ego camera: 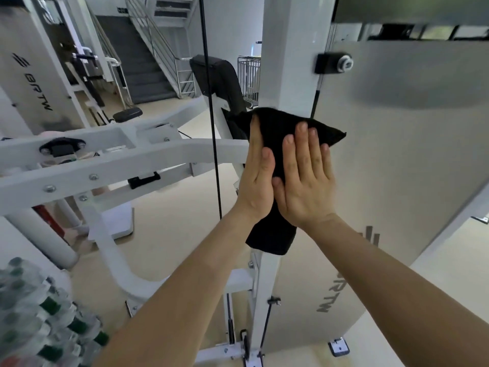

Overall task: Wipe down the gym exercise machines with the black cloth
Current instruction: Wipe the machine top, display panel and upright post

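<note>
Our fingers (302,136) lie straight and close together, pointing to 12 o'clock, none curled round anything. Both palms press flat on the black cloth (280,123). The left hand (258,178) sits at the 9 o'clock edge of the cloth, and the right hand (308,184) is just beside it toward 3 o'clock, with its thumb touching the left palm.

The cloth is held against the white upright post (288,62) of the machine. Its long axis runs along the post from 12 to 6 o'clock, leaning a little toward 7 at the loose lower end. One corner sticks out toward 3 o'clock over the grey shroud panel (397,160).

Our hands hide the middle of the cloth, so we cannot tell how it is folded there. The left hand's outer fingers are out of sight behind its edge.

A black cable (211,102) runs straight down at 9 o'clock of the hands, crossing in front of the white lever arm (105,160). At 7 o'clock a stack of bottles (39,313) is blurred and cut off by the frame. At 11 o'clock a grey staircase (148,67) stands far behind.
</note>
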A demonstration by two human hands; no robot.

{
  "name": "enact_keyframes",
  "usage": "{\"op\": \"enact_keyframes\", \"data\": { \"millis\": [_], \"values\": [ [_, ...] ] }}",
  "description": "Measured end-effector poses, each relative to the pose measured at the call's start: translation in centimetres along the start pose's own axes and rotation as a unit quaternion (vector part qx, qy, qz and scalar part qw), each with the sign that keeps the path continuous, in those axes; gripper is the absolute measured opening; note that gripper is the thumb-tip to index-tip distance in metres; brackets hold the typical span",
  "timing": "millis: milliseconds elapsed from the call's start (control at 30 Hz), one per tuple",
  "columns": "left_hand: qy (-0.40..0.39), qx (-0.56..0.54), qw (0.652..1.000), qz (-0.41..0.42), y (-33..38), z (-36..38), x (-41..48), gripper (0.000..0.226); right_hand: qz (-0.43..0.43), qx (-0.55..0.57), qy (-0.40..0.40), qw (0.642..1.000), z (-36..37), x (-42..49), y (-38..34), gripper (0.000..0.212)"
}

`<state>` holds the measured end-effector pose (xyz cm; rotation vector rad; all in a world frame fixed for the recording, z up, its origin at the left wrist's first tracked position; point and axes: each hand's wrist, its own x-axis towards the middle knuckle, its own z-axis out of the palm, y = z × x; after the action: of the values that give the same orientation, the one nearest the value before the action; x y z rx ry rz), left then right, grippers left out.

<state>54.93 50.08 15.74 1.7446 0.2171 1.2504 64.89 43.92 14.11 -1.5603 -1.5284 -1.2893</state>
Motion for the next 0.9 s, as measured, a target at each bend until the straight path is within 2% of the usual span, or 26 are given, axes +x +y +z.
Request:
{"op": "enact_keyframes", "data": {
  "millis": [167, 533, 700, 900],
  "values": [
    [0.008, 0.013, 1.0, 0.006, -1.6, 0.2, -1.2, 0.067, -0.004, -0.018, 0.029, 0.999, 1.3, -1.7, -0.3, 0.068],
    [0.001, 0.033, 0.999, 0.038, -7.7, 0.1, -5.0, 0.071, -0.018, -0.025, 0.042, 0.999, 3.3, -7.4, -1.1, 0.066],
    [0.02, 0.025, 0.998, 0.059, -10.5, 0.8, -7.6, 0.062, -0.009, -0.029, 0.043, 0.999, 4.5, -10.9, -2.1, 0.066],
    [0.015, 0.045, 0.998, 0.036, -14.3, 0.5, -10.3, 0.075, -0.015, -0.026, 0.048, 0.998, 5.9, -15.0, -3.1, 0.068]
  ]
}}
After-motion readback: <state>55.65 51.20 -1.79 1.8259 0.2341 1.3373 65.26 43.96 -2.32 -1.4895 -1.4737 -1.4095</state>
